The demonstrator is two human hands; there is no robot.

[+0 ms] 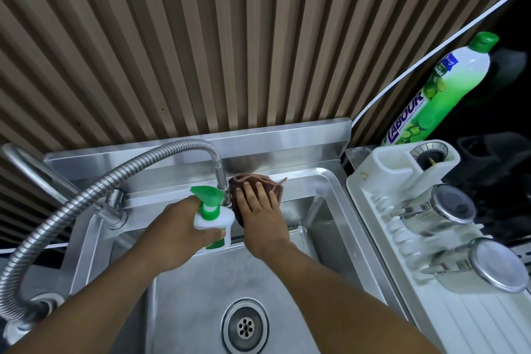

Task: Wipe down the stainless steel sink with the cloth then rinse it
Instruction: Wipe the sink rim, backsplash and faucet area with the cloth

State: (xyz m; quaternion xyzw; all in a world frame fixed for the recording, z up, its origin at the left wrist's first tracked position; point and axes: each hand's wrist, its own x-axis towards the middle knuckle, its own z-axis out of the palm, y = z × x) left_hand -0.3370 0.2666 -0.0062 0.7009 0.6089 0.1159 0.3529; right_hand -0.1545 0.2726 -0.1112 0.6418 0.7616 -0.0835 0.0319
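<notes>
Wiping: we see our right hand [260, 211] laid flat and open on the brown cloth [253, 181], fingers spread, pressing it against the back rim of the stainless steel sink [324, 190]
Cloth: bunched on the rear ledge and draped down the back wall of the basin, just right of the tap spout [221, 178]
Left hand: our left hand [178, 230] is closed around a white spray bottle [214, 224] with a green trigger head, held over the basin, touching close beside the cloth
In the way: the flexible metal hose [86, 195] arcs from the left over the ledge and its spout comes down between the bottle and the cloth
Drain: the round strainer [245, 327] sits uncovered at the basin floor, between our forearms
Right side: a white dish rack [373, 198] sits just beside the sink, carrying two glass jars with metal lids [451, 207], lying on their sides, and a sink plug [429, 154] in its holder
Behind the rack: a green dish soap bottle [442, 89] stands tilted in our wide view
</notes>
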